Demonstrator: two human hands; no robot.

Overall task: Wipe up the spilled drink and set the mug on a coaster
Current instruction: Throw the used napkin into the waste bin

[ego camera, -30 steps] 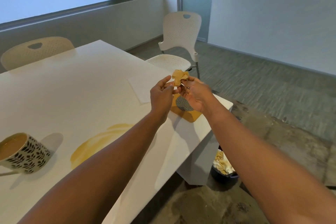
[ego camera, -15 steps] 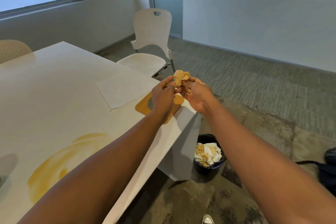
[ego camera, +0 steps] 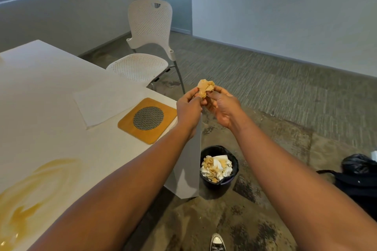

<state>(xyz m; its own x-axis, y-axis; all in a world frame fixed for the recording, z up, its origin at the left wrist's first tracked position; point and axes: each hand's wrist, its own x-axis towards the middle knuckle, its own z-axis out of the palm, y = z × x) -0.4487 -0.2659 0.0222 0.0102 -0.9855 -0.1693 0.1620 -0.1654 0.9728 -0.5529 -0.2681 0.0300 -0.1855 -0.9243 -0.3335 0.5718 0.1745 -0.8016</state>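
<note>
My left hand (ego camera: 188, 108) and my right hand (ego camera: 223, 107) pinch a crumpled, tan-stained paper wad (ego camera: 205, 87) between their fingertips, held just past the table's corner. A yellow-brown drink spill (ego camera: 30, 199) spreads over the white table (ego camera: 51, 87) at the lower left. A wooden coaster (ego camera: 148, 119) with a round mesh centre lies near the table corner, left of my hands. A clean white napkin (ego camera: 100, 106) lies flat beside the coaster. The mug is out of view.
A black bin (ego camera: 219, 169) holding stained and white crumpled paper stands on the floor below my hands, by the table leg. A white perforated chair (ego camera: 146, 47) stands beyond the table corner. A black bag (ego camera: 359, 179) lies at the right edge. A shoe (ego camera: 217, 242) shows at the bottom.
The view has swung right: the mug has left the frame and the bin and floor have come into sight. Both hands still hold the wad, now past the table corner.
</note>
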